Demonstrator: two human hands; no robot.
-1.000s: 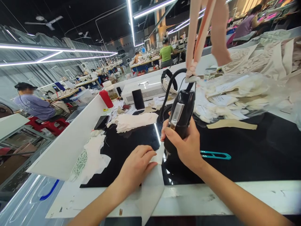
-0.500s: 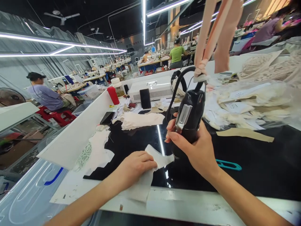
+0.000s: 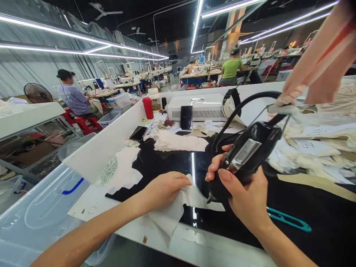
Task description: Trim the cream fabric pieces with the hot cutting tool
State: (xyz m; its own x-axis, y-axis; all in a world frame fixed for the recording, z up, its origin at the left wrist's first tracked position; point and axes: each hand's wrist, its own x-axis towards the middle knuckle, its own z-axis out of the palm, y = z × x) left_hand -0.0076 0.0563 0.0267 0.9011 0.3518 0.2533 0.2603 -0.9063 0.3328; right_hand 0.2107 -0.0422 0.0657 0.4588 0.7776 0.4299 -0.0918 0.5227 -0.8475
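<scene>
My right hand (image 3: 247, 198) is wrapped around a black corded hand tool (image 3: 263, 142) with a silver plate on its side. The tool leans, its narrow metal tip down at the curved strip of a white fabric piece (image 3: 170, 215); whether tip and cloth touch, I cannot tell. Fingers and thumb of my left hand (image 3: 167, 187) are closed on that piece, near its middle. Its wider end droops over the table's front edge. Pink cloth strips (image 3: 311, 78) are knotted above the tool, near its cord.
A pile of white cut pieces (image 3: 180, 141) and an upright phone (image 3: 186, 118) lie beyond my hands. Left are more white fabric (image 3: 125, 167) and green cord (image 3: 108, 172). A teal tool (image 3: 289, 218) and beige strip (image 3: 317, 183) are right; a plastic bin (image 3: 41, 218) stands left.
The black tool has tilted over to the right, its tip moving lower on the fabric strip. My left hand has lifted its grip slightly on the cloth. The view has turned left.
</scene>
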